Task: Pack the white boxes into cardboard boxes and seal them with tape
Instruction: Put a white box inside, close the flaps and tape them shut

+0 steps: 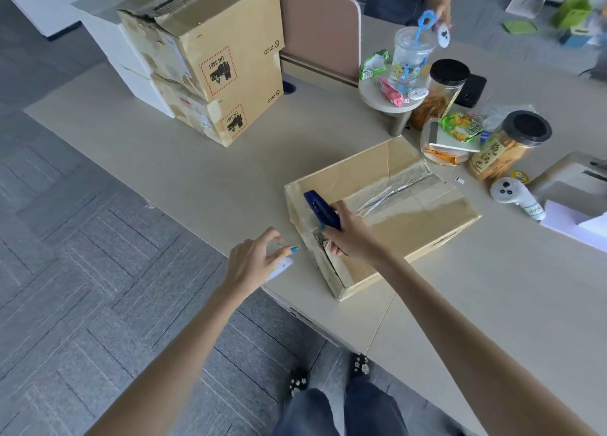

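Step in hand, my read: working the near-left end of the shallow cardboard box, prepping or taping it before any packing.

Right hand is wrapped round a dark blue tool, held at the box's near-left wall, where the board looks torn. Cutter or tape dispenser, can't tell.

Left hand is arched over a small white thing at the bench edge, fingers half curled. Can't tell if it has hold of it or only hovers.

To do it well:
- steady the box with the free hand, since it sits near the bench edge and could slide
- keep the tool's working end angled away from the left hand, which is just beside it
- press tape flat over the ragged wall and run it across the seam, not along the torn paper

Look of the box: brown, low-walled, seems open on top. A shiny old tape strip runs along the floor seam. Surface paper is peeled in pale patches, a crease shows in the far wall, and there's a handle slot on the near side. It's worn and probably weak at the corners.

White boxes sit far left, touching two stacked cardboard boxes, well apart from the box in hand. None are packed yet.

Snack jars and a white controller lie to the right.
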### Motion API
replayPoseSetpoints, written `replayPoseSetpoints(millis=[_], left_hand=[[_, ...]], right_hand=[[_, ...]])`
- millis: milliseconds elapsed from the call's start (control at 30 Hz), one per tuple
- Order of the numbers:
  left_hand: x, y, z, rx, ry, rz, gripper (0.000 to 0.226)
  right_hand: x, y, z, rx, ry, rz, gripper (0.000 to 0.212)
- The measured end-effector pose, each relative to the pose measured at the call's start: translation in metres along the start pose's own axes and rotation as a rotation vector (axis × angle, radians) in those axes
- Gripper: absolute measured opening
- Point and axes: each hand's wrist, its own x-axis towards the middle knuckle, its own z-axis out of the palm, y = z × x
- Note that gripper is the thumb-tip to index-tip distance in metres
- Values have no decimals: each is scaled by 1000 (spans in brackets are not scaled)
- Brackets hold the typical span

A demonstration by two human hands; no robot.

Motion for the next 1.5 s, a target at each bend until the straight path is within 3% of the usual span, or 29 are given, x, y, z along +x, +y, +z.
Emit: replayPoseSetpoints(millis=[133,267,400,567,733,1167,1367,1500], left_hand=[[3,0,-9,-164,-22,35,36],[9,-4,-9,-292,-115,-11,16],[13,-8,-7,-508,-195,-56,15],[16,-16,-2,-576,-277,-82,17],[16,-17,-4,-544,-302,-78,24],[21,-2,-3,-278,-235,-85,14],[17,-12,0,-272,-195,-146,10],[10,-16,-5,-260,-177,-50,11]], right_hand=[[-16,-3,6,53,-69,61,41],[-35,-6,16,158,-23,66,43],[-52,-6,26,-53,29,50,35],[-71,-11,37,-400,111,-6,25],[-75,-18,53,-677,157,-43,25],[-73,-33,74,-854,173,43,28],[-90,-22,72,-748,189,50,25],[-87,-22,69,-642,226,-5,30]])
